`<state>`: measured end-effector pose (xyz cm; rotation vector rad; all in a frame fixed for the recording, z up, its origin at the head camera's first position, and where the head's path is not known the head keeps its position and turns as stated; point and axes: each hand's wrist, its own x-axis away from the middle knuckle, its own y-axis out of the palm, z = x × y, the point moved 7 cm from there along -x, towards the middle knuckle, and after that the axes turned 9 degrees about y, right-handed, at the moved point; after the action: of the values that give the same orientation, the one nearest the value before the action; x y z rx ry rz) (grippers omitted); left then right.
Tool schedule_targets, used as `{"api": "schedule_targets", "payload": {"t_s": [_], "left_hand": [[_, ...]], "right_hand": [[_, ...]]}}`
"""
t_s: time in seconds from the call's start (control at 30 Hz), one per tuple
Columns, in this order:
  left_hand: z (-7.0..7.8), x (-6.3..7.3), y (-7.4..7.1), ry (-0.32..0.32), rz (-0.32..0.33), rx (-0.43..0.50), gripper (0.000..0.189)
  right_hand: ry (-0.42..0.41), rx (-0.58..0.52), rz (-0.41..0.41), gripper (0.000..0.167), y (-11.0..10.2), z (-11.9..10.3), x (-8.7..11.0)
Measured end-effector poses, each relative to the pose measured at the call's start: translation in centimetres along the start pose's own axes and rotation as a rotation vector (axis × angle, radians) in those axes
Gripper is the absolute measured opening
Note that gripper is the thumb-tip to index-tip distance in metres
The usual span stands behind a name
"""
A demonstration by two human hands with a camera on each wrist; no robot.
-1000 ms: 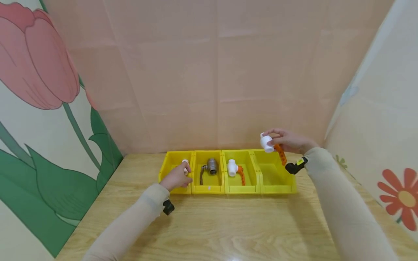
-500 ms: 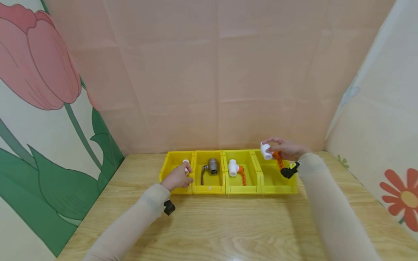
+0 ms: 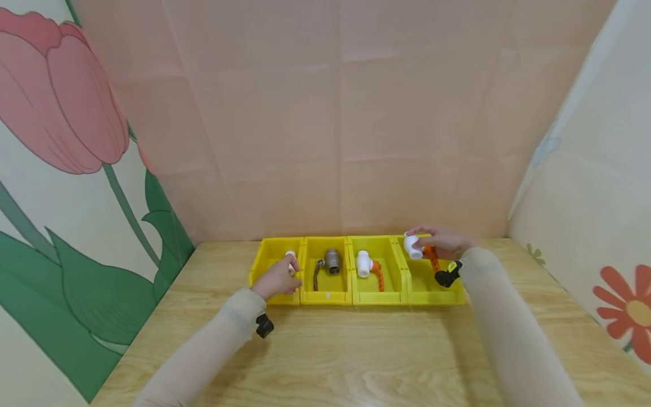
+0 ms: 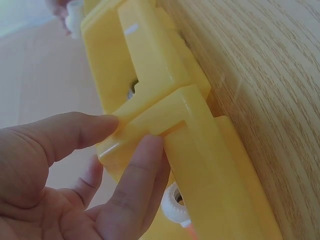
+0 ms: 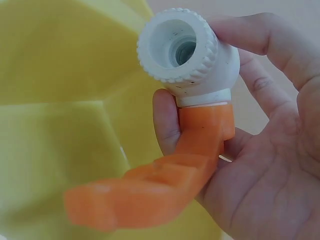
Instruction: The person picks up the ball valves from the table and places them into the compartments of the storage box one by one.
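Observation:
My right hand point(image 3: 443, 242) grips a white plastic ball valve point(image 3: 412, 246) with an orange handle, over the rightmost yellow bin point(image 3: 434, 295). In the right wrist view the orange handle point(image 5: 150, 187) angles down from the white body, whose round opening faces the camera. My left hand point(image 3: 277, 278) is at the leftmost bin point(image 3: 264, 251); the left wrist view shows its thumb and fingers pinching the wall edge point(image 4: 137, 122) there. Another white valve point(image 4: 175, 202) lies in that bin, partly hidden by the hand.
Beside it, the second bin point(image 3: 325, 298) contains a grey metal valve point(image 3: 333, 261). A white valve with an orange handle point(image 3: 363, 264) lies in the third bin point(image 3: 378, 296). The row stands on a wood-grain table point(image 3: 325, 350) before a pinkish back wall point(image 3: 325, 141).
My right hand has lowered the ball valve toward the rightmost bin and come slightly left. The left hand stays at the leftmost bin.

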<state>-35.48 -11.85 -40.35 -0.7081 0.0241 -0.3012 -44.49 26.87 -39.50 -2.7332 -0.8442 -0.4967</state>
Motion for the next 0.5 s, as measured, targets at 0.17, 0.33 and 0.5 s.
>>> {"api": "schedule_targets", "payload": {"t_s": [0.17, 0.33, 0.5], "left_hand": [[0.1, 0.1, 0.0, -0.003, 0.001, 0.001, 0.031], [0.1, 0.1, 0.1, -0.012, 0.002, -0.003, 0.030], [-0.1, 0.0, 0.1, -0.020, 0.001, 0.003, 0.030]], "right_hand": [[0.001, -0.009, -0.005, 0.030, 0.1, 0.8, -0.4], [-0.009, 0.004, -0.033, 0.030, 0.2, 1.2, -0.7], [-0.045, 0.032, -0.087, 0.032, 0.2, 1.5, -0.9]]}}
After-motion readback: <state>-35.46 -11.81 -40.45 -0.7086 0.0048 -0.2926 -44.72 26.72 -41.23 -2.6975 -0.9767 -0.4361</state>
